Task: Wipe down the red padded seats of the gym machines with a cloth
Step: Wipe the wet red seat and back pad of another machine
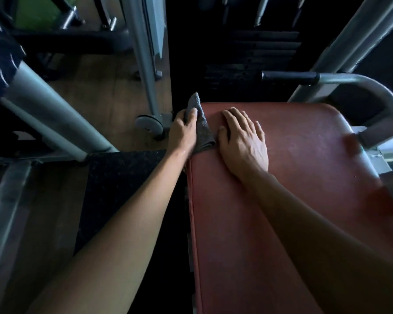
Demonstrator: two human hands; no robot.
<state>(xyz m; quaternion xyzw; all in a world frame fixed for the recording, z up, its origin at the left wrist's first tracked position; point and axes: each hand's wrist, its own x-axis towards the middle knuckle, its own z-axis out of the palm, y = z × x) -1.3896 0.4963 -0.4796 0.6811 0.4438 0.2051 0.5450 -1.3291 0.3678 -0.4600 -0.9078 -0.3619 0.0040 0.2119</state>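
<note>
Head view — I see my left hand (183,129) gripping a grey nubby cloth (202,123) at the red padded seat's (293,166) far-left edge; my right hand (243,141) rests flat, fingers straight, on the smooth vinyl.

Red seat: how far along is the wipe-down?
Done: nothing visibly; the red seat shows no wipe marks. In hand: left hand grips the grey cloth at the seat's far left edge; right hand rests flat on it. Left: apparently the rest of the seat.
</note>
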